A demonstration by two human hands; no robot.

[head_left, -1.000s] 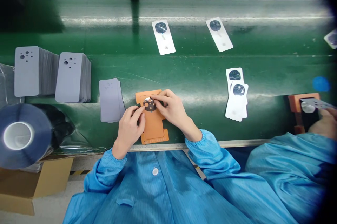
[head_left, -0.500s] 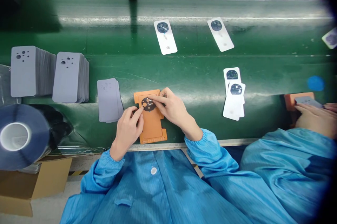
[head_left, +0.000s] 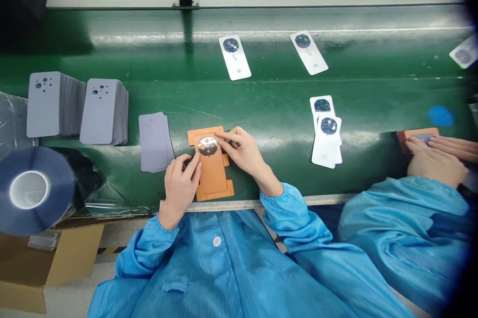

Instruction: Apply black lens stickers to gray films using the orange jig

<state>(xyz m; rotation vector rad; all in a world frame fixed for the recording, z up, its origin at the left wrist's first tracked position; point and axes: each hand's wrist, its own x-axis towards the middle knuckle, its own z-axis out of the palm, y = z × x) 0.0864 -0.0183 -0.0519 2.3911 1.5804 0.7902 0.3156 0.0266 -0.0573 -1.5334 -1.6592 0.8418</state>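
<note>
In front of me an orange jig [head_left: 211, 173] lies flat near the table's front edge. Over its upper part is a round, glossy dark camera film [head_left: 207, 147] with several holes, its upper half reflecting light. My left hand [head_left: 180, 183] is curled, with thumb and index fingertips at the film's lower left edge. My right hand [head_left: 242, 153] pinches at the film's upper right edge with thumb and index finger. Whether the film lies fully flat on the jig I cannot tell. Close to my left hand are a few overlapping grey phone-shaped sheets [head_left: 154, 144].
Two stacks of grey sheets with holes [head_left: 43, 109] [head_left: 97, 116] stand at left, behind a large film roll [head_left: 61, 193]. White phone-shaped sheets [head_left: 326, 146] with dark round films lie right and farther back. A co-worker's hands [head_left: 436, 161] press on another orange jig [head_left: 405, 141].
My fingers stay at the film's edges, and the film's upper half now shines brightly where it looked dark. The view has shifted slightly. At right, the co-worker's hands have moved over their jig.
</note>
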